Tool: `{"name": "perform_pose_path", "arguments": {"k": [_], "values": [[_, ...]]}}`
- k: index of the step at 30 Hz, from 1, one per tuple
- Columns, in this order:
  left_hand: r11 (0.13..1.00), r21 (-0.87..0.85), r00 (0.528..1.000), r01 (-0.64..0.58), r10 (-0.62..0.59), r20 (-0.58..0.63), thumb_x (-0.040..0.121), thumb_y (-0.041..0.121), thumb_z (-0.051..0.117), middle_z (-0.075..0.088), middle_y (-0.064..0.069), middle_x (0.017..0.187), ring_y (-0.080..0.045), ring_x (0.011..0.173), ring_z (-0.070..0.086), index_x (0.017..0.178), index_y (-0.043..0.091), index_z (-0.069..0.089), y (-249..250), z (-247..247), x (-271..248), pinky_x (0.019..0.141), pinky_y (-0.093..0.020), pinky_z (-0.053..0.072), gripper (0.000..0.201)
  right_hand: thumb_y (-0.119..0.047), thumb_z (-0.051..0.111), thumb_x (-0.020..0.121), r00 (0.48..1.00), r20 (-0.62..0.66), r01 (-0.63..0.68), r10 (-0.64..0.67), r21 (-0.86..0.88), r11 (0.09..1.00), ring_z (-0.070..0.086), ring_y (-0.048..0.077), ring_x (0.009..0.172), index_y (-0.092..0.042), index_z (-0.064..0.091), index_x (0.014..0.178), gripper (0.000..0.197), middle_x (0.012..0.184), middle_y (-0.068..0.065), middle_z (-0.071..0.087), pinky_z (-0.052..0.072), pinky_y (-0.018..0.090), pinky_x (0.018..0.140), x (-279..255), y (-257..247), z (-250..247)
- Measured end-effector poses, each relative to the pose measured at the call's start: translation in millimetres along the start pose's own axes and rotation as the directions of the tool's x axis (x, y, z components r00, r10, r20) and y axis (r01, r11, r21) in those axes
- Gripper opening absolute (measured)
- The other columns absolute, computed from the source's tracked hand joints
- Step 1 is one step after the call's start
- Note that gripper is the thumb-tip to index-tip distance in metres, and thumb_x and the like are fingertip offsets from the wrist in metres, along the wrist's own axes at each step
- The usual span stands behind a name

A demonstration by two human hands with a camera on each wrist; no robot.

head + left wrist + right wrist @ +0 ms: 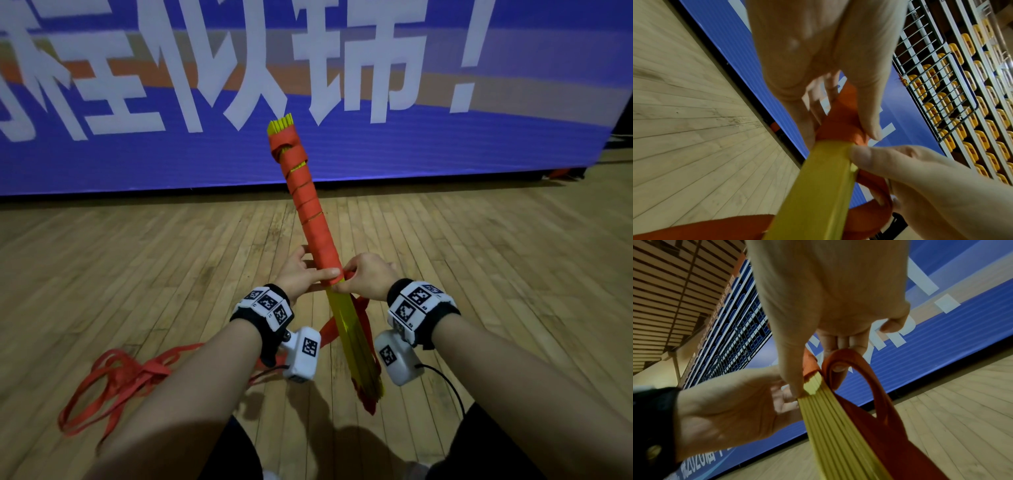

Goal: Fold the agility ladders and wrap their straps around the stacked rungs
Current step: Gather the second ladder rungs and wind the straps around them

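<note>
A bundle of stacked yellow rungs (352, 339) points up and away from me, its upper half bound in coils of red strap (308, 202). My left hand (305, 274) grips the bundle at the lowest coil, thumb across the front. My right hand (363, 277) pinches the strap right beside the bundle. In the right wrist view the strap (865, 369) loops over my fingers beside the rung edges (830, 418). In the left wrist view my left thumb (869, 113) presses the wound strap (840, 128) above the bare rungs (818, 186). Loose red strap (116, 380) trails on the floor at left.
Wooden plank floor (479, 257) lies all around. A large blue banner with white characters (205, 85) stands upright across the back. Yellow stadium seats behind railings (962, 97) show in the left wrist view. My dark-clothed knees sit at the bottom edge.
</note>
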State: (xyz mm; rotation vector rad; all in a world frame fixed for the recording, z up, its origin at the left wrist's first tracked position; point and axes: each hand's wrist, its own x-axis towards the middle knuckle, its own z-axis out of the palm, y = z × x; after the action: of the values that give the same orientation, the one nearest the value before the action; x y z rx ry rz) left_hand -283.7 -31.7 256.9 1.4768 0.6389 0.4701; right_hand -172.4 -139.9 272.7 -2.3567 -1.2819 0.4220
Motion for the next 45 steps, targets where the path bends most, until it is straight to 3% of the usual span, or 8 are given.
{"name": "perform_pose_path", "arguments": {"k": [7,10,17,23,30,35,40,45], "values": [[0.997,-0.053,0.98,0.052,-0.041,0.194,0.081,-0.011,0.064,0.067,-0.013,0.108,-0.021,0.093,0.069,0.132,0.01,0.041,1.1,-9.9,-2.2,0.075,-0.029,0.058,0.06,-0.039,0.075,0.072,0.996,0.086,-0.011,-0.005,0.189,0.982,0.051,0.014,0.066,-0.014,0.064,0.066,0.029,0.063,-0.001,0.053,0.039,0.04,0.082,4.8,12.0,-8.8],[0.999,-0.02,0.986,0.047,-0.043,0.163,0.081,-0.009,0.066,0.065,-0.014,0.115,-0.023,0.099,0.067,0.132,0.005,0.047,-0.5,-9.6,-1.3,0.078,-0.031,0.058,0.056,-0.028,0.076,0.075,0.99,0.137,-0.005,-0.036,0.286,0.958,0.054,0.017,0.075,0.001,0.069,0.084,0.031,0.076,0.007,0.058,0.045,0.034,0.077,4.1,14.1,-11.4],[0.997,0.076,0.996,0.02,-0.027,0.089,0.076,0.004,0.076,0.059,-0.003,0.125,-0.015,0.104,0.063,0.13,0.012,0.049,0.7,-9.6,-0.3,0.083,-0.033,0.056,0.061,-0.018,0.075,0.078,0.978,0.181,0.031,-0.104,0.37,0.928,0.057,0.012,0.081,0.0,0.069,0.089,0.022,0.083,0.005,0.063,0.047,0.027,0.083,2.1,21.3,-16.2],[1.0,0.017,0.998,-0.024,0.023,0.056,0.075,-0.002,0.075,0.057,-0.006,0.123,-0.011,0.098,0.062,0.129,0.011,0.045,-2.0,-5.7,-5.2,0.066,-0.022,0.056,0.063,-0.018,0.075,0.079,0.963,0.224,0.036,-0.148,0.44,0.897,0.061,0.016,0.083,-0.016,0.068,0.077,0.008,0.083,0.006,0.066,0.048,0.034,0.093,4.2,27.7,-17.9],[0.998,-0.029,0.997,-0.062,0.061,-0.039,0.077,0.0,0.073,0.057,-0.007,0.109,-0.021,0.096,0.062,0.113,0.013,0.049,-5.5,-8.6,-1.1,0.081,-0.042,0.056,0.046,-0.013,0.053,0.095,0.949,0.264,-0.021,-0.175,0.605,0.796,0.062,0.013,0.079,-0.008,0.068,0.083,0.02,0.083,0.005,0.067,0.051,0.026,0.085,1.1,36.1,-18.7],[0.997,-0.038,0.997,-0.074,0.073,-0.018,0.076,-0.004,0.073,0.062,-0.012,0.106,-0.022,0.092,0.064,0.108,0.017,0.046,-6.7,-8.2,0.9,0.079,-0.037,0.056,0.047,-0.007,0.055,0.094,0.946,0.274,-0.019,-0.175,0.585,0.811,0.064,0.008,0.072,-0.007,0.068,0.088,0.015,0.082,0.005,0.068,0.053,0.019,0.073,1.6,33.5,-14.9],[0.994,-0.029,0.994,-0.105,0.104,-0.045,0.076,-0.005,0.073,0.063,-0.014,0.11,-0.02,0.091,0.065,0.115,0.018,0.038,-8.3,-1.7,0.6,0.072,-0.025,0.057,0.057,-0.006,0.06,0.09,0.968,0.205,0.019,-0.145,0.518,0.855,0.065,0.009,0.08,-0.005,0.071,0.101,0.016,0.091,0.004,0.071,0.052,0.019,0.082,6.7,32.0,-12.8],[0.997,-0.013,0.992,-0.083,0.081,-0.095,0.073,-0.002,0.077,0.061,-0.011,0.114,-0.023,0.099,0.064,0.12,0.02,0.034,-7.3,-0.4,2.4,0.082,-0.032,0.055,0.067,-0.004,0.064,0.087,0.979,0.165,0.013,-0.12,0.536,0.844,0.065,0.005,0.078,-0.011,0.074,0.092,0.013,0.079,-0.007,0.071,0.051,0.017,0.082,6.7,27.6,-11.2]]}}
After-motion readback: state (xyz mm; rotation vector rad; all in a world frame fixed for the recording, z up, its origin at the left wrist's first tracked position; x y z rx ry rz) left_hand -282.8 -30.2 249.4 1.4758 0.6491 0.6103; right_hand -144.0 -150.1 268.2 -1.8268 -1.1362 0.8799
